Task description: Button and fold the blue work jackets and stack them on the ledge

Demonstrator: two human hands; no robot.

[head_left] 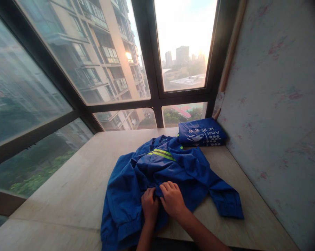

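A blue work jacket with yellow-green reflective stripes lies spread and rumpled on the pale stone sill. Its collar end points toward the window, and one sleeve stretches out to the right. My left hand is closed on the jacket's front near the lower middle, fingers curled into the cloth. Right beside it, my right hand has its fingers bent over the same part of the fabric, gripping it. The bit of cloth between the two hands is partly covered by the fingers.
A folded blue bag with white printing sits at the back right, against the jacket's far edge. Dark window frames border the stone sill at the back and left. A flowered wall rises on the right.
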